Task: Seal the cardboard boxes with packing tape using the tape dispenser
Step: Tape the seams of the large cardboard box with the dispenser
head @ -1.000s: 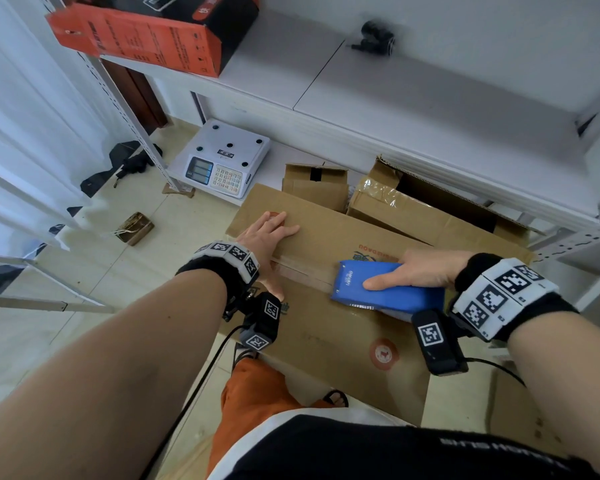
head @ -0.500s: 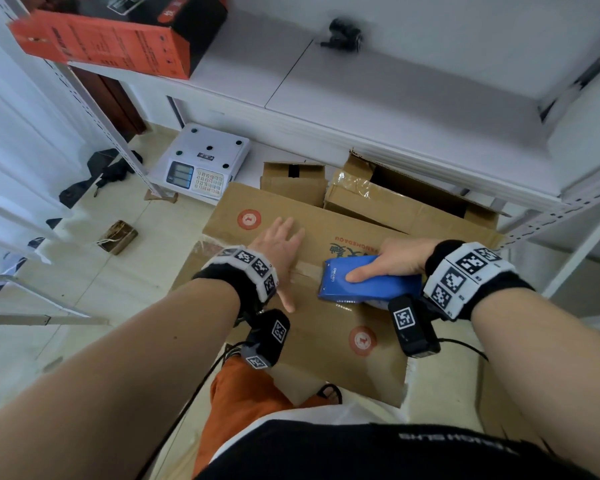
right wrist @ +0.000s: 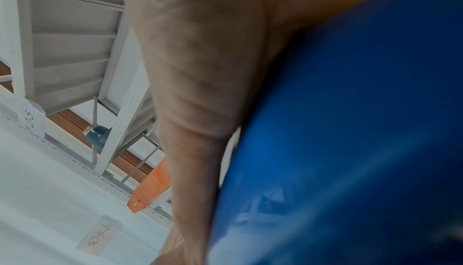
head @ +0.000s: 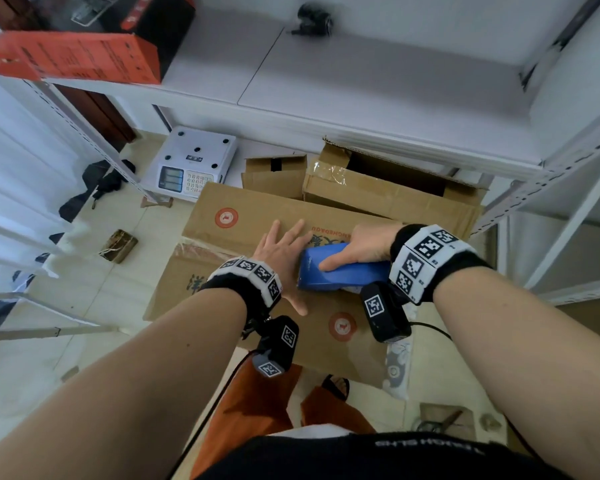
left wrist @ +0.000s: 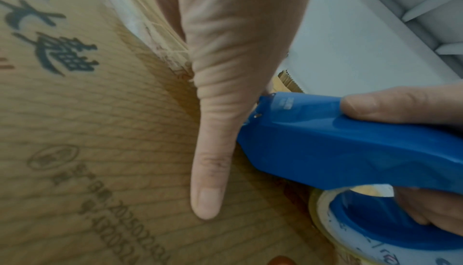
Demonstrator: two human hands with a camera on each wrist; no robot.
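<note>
A large brown cardboard box point(head: 222, 271) with red round logos lies on the floor in front of me. My left hand point(head: 283, 251) presses flat on its top with straight fingers, thumb point(left wrist: 208, 170) stretched along the seam. My right hand point(head: 357, 249) grips the blue tape dispenser point(head: 340, 275), index finger laid along its top. The dispenser's point(left wrist: 350, 146) nose sits right against my left thumb on the seam. A roll of clear tape point(left wrist: 323, 215) shows under the dispenser. In the right wrist view the dispenser point(right wrist: 350, 130) fills the frame beside my finger.
Two more cardboard boxes point(head: 378, 188) stand behind, one open, under a white shelf point(head: 326, 98). A white scale point(head: 191, 164) sits on the floor at the left. An orange and black box point(head: 84, 60) lies on the shelf. Scissors point(head: 437, 422) lie at bottom right.
The dispenser has slid left along the seam toward my left hand and now meets its thumb. My left hand has shifted slightly right on the box top.
</note>
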